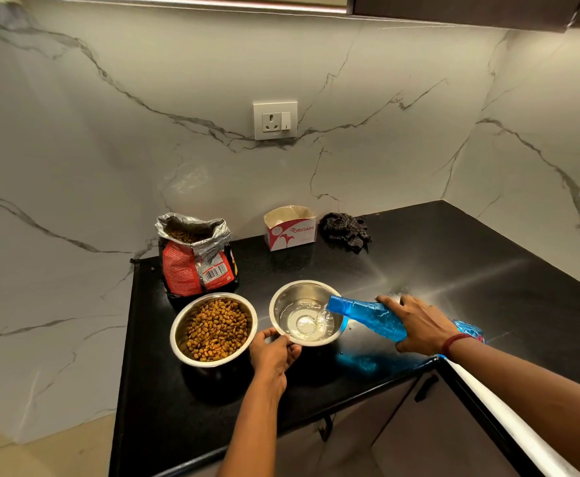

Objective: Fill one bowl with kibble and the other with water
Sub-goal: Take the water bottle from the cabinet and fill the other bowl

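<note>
The right hand is wrapped around the body of a blue plastic bottle, and we hold the bottle tipped almost level with its neck pointing left over the rim of the water bowl. Water runs from the mouth of the bottle into this steel bowl, where a shallow clear pool covers the bottom. The left hand grips the near rim of the same bowl, thumb on the edge and fingers curled beneath it, so both of our hands are closed on task items. Just beside the water bowl, on its left, stands the kibble bowl, also steel, and it is filled with brown kibble nearly to the rim. The two bowls sit close together, and we cannot tell whether their rims touch. Behind the kibble bowl stands the kibble bag, red and black with a silver lining, upright and open at the top, with pellets visible inside. All these items rest on a black countertop set against a white marbled wall. At the back of the countertop we see an open cardboard box marked ORIGAMI, and a dark crumpled cloth lies just to its right. A wall socket with a switch is mounted above the box.
</note>
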